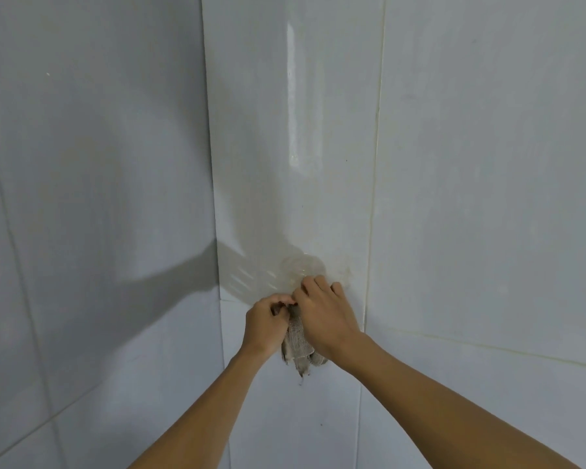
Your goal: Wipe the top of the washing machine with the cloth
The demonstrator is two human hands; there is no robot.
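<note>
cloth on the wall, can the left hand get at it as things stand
Probably yes. The left hand is already at the cloth, fingers curled at its top edge by the clear hook. The right hand covers the cloth's right side, but the left side looks free.

Both hands on hanging cloth

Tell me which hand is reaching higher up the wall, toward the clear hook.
The right hand: its fingertips are up at the clear hook, while the left hand sits lower, pinching the cloth.
</note>
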